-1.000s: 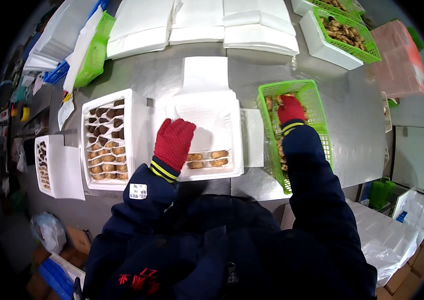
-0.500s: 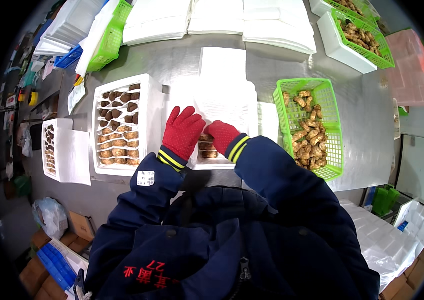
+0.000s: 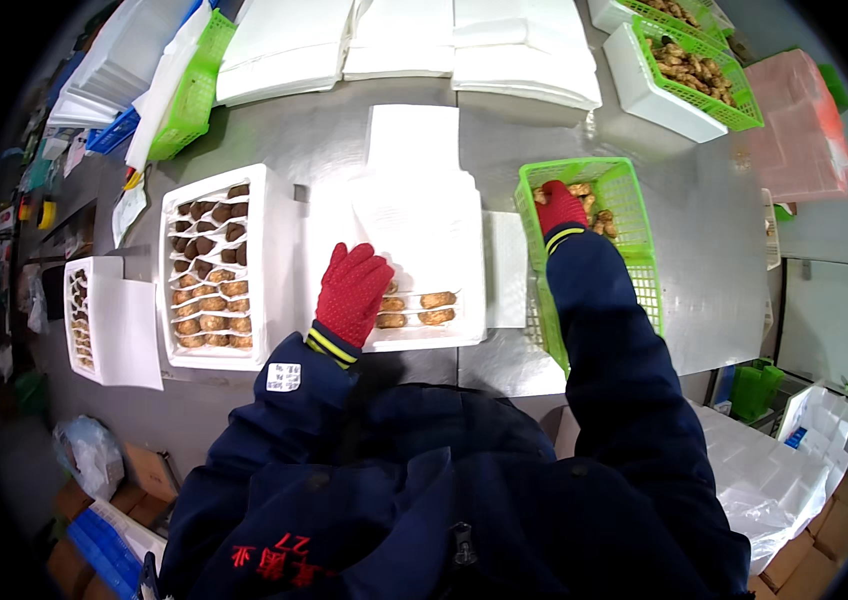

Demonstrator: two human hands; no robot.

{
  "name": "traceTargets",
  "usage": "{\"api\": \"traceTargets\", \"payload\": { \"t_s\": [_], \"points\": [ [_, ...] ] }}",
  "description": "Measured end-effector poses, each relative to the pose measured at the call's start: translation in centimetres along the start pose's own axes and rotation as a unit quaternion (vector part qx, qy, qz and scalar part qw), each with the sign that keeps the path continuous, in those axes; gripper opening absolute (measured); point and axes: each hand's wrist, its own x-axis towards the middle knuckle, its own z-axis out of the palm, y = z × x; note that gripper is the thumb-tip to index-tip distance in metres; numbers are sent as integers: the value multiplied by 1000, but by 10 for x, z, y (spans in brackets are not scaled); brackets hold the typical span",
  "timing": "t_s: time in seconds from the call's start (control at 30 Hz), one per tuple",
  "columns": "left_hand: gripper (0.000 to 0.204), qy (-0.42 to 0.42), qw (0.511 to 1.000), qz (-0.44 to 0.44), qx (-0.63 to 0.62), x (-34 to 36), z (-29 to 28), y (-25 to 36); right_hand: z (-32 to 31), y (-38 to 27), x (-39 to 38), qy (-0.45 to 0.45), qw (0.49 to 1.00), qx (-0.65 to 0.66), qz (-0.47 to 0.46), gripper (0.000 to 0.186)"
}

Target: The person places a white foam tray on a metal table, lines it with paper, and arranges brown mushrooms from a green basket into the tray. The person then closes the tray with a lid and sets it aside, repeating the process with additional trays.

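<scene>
My right hand, in a red dotted glove, reaches into the far left part of the green basket. Its bunched fingertips close on a brown mushroom, partly hidden by the glove; more mushrooms lie beside it. My left hand, gloved alike, lies with fingers stretched out at the left side of a white foam box, holding nothing. Several pale brown mushrooms lie in rows at that box's near end. White paper covers its far part.
Left stands a filled foam box with dark and pale mushrooms in rows; a smaller filled box is farther left. Stacks of white foam sheets line the back. Another green basket of mushrooms rests on a white box at far right.
My right hand has left the white foam box and moved right into the green basket. My left hand stays by the box, where more mushrooms now show. The whole view has shifted slightly.
</scene>
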Motion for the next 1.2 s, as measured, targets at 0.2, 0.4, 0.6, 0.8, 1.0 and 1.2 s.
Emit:
{"api": "traceTargets", "payload": {
  "t_s": [0.2,0.4,0.6,0.8,1.0,1.2],
  "points": [
    [30,41,999,-27,9,9,-1,15,-15,23,-9,66,968,236,-50,58],
    [52,-24,941,-201,-270,51,4,69,-53,-106,-134,-152,807,564,-87,42],
    [26,-96,963,-160,-195,38,25,28,-56,-99,-137,-88,908,389,-131,35],
    [21,-172,971,-108,-125,29,66,22,-66,-94,-133,-66,908,388,-145,22],
    [43,-113,992,-45,-19,25,48,-8,-55,-107,-129,-15,915,231,-332,24],
    [10,-217,935,15,279,60,11,-13,-20,-146,-110,-145,886,-153,-414,24]
  ]
}}
